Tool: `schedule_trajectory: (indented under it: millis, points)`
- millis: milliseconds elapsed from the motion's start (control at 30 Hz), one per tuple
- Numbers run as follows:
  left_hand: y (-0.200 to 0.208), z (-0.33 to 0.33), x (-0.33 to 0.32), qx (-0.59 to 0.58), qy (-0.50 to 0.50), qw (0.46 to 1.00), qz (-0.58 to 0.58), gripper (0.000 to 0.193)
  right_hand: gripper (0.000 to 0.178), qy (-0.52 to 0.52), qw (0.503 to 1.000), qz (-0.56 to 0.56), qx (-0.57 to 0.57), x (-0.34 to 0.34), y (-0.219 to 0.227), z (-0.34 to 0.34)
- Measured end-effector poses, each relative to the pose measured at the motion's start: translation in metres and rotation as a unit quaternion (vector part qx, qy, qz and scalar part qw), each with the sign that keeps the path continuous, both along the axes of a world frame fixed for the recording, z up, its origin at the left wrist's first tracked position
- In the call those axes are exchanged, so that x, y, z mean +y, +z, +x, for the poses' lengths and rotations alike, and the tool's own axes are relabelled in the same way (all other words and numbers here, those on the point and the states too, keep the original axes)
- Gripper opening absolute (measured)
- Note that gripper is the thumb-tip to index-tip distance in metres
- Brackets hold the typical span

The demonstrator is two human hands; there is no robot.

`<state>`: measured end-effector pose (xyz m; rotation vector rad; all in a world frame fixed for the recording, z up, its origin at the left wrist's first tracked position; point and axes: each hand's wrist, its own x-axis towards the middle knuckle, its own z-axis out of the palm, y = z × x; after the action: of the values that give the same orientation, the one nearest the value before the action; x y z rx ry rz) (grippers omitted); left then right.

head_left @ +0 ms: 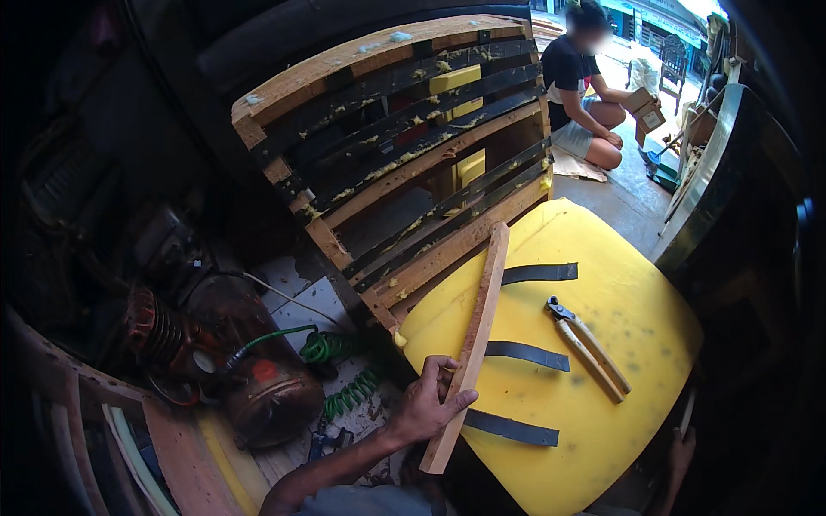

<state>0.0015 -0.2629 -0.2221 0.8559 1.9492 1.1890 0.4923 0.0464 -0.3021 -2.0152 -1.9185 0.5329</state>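
Note:
My left hand (430, 406) grips a wooden slat (479, 335) near its lower end, thumb on one side and fingers on the other. The slat slants over a yellow foam seat cushion (637, 275). Three black webbing straps, an upper one (551, 273), a middle one (529, 354) and a lower one (516, 428), stick out from the slat's right side over the foam. Pincers (589, 348) with pale handles lie on the cushion. At the dark lower right, my right hand (682, 449) closes around a thin, pale, stick-like thing (687, 411); its far part is hard to make out.
A wooden seat frame (344, 234) with black webbing and foam scraps stands beyond the cushion. An air compressor (258, 378) with a coiled green hose (344, 396) sits at left. Another person (578, 95) squats at the back right, holding cardboard (644, 110).

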Motion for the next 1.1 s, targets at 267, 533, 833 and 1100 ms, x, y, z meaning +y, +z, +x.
schedule_trajectory:
  millis: [267, 533, 833, 1100]
  points:
    - [-0.026, 0.011, 0.001, 0.157, 0.055, 0.983, 0.083, 0.061, 0.062, 0.291, 0.819, -0.166, 0.465, -0.098, 0.234, -0.315]
    - [-0.031, 0.004, -0.008, 0.041, 0.032, 0.995, 0.085, 0.053, 0.047, 0.365, 0.765, -0.378, 0.372, -0.171, 0.233, -0.463]
    - [-0.068, 0.0, -0.006, 0.179, 0.019, 0.965, 0.189, 0.059, 0.048, 0.323, 0.711, -0.387, 0.491, -0.202, 0.205, -0.482]
    - [-0.069, -0.002, -0.004, 0.12, 0.044, 0.948, 0.291, 0.061, 0.05, 0.359, 0.71, -0.432, 0.426, -0.199, 0.192, -0.483]
